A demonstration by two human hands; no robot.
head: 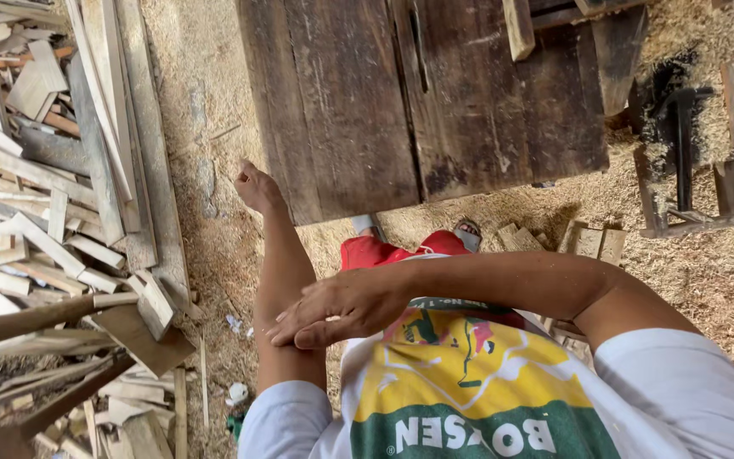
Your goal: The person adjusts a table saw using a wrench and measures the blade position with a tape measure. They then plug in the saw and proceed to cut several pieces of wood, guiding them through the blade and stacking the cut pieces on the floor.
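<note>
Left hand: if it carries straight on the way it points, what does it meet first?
The left hand points up-frame beside the dark wooden table. Straight on looks like sawdust floor between the table's left edge and the leaning planks; depth is unclear, so it might graze the edge.
</note>
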